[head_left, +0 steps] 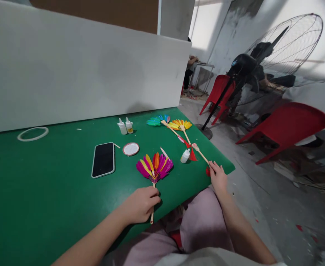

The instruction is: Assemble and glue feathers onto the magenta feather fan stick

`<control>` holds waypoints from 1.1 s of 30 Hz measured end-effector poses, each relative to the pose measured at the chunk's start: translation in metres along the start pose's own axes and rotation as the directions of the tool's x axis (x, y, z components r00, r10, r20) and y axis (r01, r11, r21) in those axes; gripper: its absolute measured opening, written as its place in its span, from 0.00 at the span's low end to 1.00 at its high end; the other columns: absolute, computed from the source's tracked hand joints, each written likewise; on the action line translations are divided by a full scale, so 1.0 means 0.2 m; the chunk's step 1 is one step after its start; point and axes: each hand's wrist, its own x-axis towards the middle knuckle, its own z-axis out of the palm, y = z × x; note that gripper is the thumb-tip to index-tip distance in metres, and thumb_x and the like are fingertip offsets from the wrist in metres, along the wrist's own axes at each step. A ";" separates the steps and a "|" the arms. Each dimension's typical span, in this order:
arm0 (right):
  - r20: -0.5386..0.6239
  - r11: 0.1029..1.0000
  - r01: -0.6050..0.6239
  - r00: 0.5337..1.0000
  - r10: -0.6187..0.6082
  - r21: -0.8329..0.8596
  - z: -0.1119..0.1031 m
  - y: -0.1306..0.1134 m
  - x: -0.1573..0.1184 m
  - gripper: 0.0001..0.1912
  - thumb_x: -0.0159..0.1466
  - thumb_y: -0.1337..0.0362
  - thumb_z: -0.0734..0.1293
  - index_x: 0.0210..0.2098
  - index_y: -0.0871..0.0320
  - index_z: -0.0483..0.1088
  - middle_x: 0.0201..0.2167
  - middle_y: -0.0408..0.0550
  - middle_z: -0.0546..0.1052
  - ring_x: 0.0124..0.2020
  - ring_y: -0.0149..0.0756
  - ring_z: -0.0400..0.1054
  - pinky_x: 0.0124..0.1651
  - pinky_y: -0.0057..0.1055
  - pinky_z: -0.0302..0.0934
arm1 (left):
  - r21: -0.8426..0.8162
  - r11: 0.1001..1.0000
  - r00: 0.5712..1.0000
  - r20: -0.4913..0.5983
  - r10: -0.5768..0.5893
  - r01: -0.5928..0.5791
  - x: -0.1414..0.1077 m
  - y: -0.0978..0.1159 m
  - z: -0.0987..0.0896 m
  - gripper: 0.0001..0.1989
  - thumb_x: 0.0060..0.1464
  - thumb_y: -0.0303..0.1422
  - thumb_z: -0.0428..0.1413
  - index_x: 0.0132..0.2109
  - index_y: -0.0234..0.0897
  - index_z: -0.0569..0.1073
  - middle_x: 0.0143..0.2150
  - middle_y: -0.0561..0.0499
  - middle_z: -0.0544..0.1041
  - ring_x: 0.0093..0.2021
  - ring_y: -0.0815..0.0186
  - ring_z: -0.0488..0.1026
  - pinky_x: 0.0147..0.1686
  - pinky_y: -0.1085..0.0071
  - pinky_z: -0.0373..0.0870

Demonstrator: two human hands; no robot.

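Observation:
My left hand (143, 204) is closed around the wooden handle of a feather fan (156, 168) with magenta, yellow and orange feathers spread away from me. At the table's right edge, the fingers of my right hand (218, 177) grip the lower end of a bare wooden fan handle (201, 154) with a rounded head. Something red (207, 171), perhaps a tassel, shows beside those fingers. Between my hands, farther in, stands a small white glue bottle (185, 156). Beyond it lie a blue-green feather fan (158, 120) and a yellow feather fan (182, 125), with a red tassel (192, 154) near their handles.
On the green table (54, 192) are a phone (103, 160), a round white disc with a red rim (131, 149), two glue bottles (125, 126) and a white ring (33, 134). A white panel (95, 70) borders the back. Rightward stand a fan (245, 64) and red chairs (287, 127).

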 end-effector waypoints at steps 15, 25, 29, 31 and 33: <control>0.201 0.911 0.413 0.892 -0.405 -0.001 0.25 -0.42 0.58 0.17 0.60 0.61 0.61 0.48 0.57 0.71 0.52 0.53 0.70 0.57 0.45 0.55 0.56 0.45 0.52 | -0.076 0.991 0.992 -0.062 -0.111 0.106 0.01 0.03 0.05 0.10 0.47 0.21 0.46 0.34 0.37 0.68 0.37 0.48 0.69 0.35 0.65 0.66 0.34 0.71 0.62; 0.239 0.873 0.488 0.845 -0.478 0.018 0.31 -0.48 0.54 0.14 0.62 0.64 0.59 0.41 0.55 0.73 0.45 0.47 0.75 0.54 0.40 0.61 0.56 0.40 0.52 | -0.058 0.990 0.990 -0.043 -0.134 0.131 0.01 0.02 0.06 0.08 0.46 0.22 0.47 0.31 0.38 0.66 0.36 0.50 0.68 0.34 0.66 0.65 0.32 0.72 0.61; 0.246 0.861 0.507 0.830 -0.501 0.043 0.26 -0.50 0.52 0.13 0.62 0.63 0.58 0.37 0.56 0.74 0.42 0.48 0.77 0.45 0.37 0.67 0.50 0.33 0.57 | -0.058 0.990 0.991 -0.031 -0.128 0.127 0.01 0.02 0.05 0.07 0.46 0.22 0.47 0.31 0.38 0.66 0.36 0.49 0.68 0.34 0.66 0.65 0.32 0.72 0.61; 0.236 0.871 0.490 0.843 -0.483 0.033 0.25 -0.51 0.55 0.14 0.63 0.62 0.58 0.39 0.56 0.74 0.40 0.49 0.77 0.43 0.37 0.67 0.47 0.33 0.58 | -0.054 0.990 0.991 -0.031 -0.128 0.126 0.01 0.02 0.05 0.08 0.46 0.22 0.47 0.32 0.38 0.65 0.36 0.50 0.68 0.34 0.66 0.65 0.32 0.72 0.61; 0.220 0.886 0.463 0.864 -0.453 0.010 0.26 -0.53 0.61 0.16 0.63 0.59 0.57 0.44 0.57 0.72 0.40 0.51 0.76 0.43 0.39 0.66 0.46 0.34 0.58 | -0.048 0.991 0.992 -0.029 -0.124 0.122 0.01 0.02 0.05 0.07 0.45 0.22 0.47 0.31 0.38 0.65 0.36 0.50 0.68 0.33 0.67 0.65 0.31 0.72 0.61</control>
